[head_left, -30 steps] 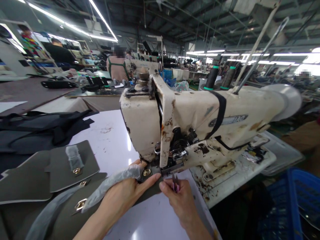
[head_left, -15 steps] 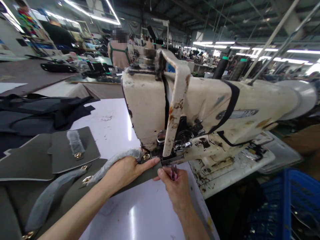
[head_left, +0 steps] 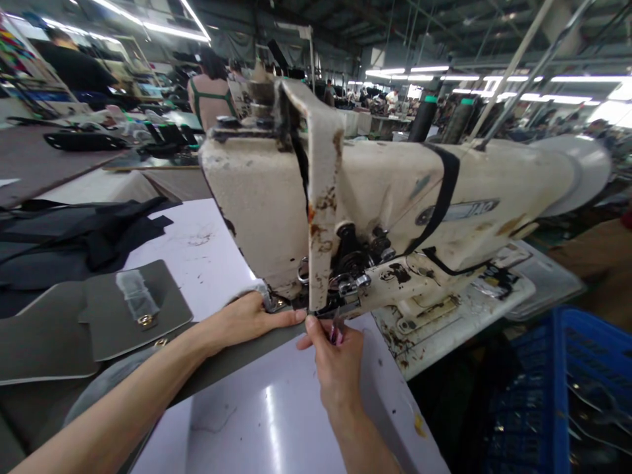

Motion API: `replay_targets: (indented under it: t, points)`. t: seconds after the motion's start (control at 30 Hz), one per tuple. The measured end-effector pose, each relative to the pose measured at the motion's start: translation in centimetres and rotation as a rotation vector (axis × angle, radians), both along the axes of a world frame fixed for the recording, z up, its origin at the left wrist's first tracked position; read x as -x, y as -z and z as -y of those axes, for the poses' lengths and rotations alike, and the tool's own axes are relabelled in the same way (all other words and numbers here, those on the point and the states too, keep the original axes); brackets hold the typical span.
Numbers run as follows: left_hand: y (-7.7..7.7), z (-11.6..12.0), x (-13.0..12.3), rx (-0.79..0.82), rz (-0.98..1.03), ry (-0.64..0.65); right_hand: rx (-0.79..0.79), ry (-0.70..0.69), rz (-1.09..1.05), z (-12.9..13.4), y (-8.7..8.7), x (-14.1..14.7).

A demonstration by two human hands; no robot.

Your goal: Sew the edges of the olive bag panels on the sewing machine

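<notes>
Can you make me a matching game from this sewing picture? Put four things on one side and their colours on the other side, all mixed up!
Things:
1. Sewing machine
2. Crate
3. Bag flap
4. Small tool in the right hand

Colours:
A. Pink
B. Cream
C. Blue
D. Olive grey

Right pairs: 1-B, 2-C, 3-D, 4-A

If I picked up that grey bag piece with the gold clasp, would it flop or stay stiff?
Probably mostly stiff: the grey bag piece lies flat with straight, crisp edges and no wrinkles. It looks thin, so it might bend a little. The gold clasp could make that end slightly heavier.
</notes>
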State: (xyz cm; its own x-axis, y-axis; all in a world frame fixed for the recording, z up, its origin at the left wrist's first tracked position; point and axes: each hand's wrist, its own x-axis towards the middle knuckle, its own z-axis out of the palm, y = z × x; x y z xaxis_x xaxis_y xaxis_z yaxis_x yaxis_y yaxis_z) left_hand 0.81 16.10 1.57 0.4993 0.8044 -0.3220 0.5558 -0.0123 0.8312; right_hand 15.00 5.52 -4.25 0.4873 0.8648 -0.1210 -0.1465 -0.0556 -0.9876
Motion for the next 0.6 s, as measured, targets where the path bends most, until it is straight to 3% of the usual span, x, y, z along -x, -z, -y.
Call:
replay_targets:
  t: [0.07,0.2,0.37,0.6]
  points:
    - [-0.3,-0.2,-0.1,0.09,-0.019,0.049,0.008,0.042,-0.001,-0.1,-0.2,0.5]
    - [0.0,-0.6,0.1,0.272,0.029,-0.028,0.043,0.04,0.013,0.0,-0.3,1.3]
    - [0.7,-1.0,0.1,0.388,0.003,-0.132,-0.02,-0.001,-0.032,-0.3,0.5,2.7]
    - [1.1,-0.6,0.1,0.48,0.047,-0.165,-0.029,0.096,-0.06,-1.0,1.1,4.1]
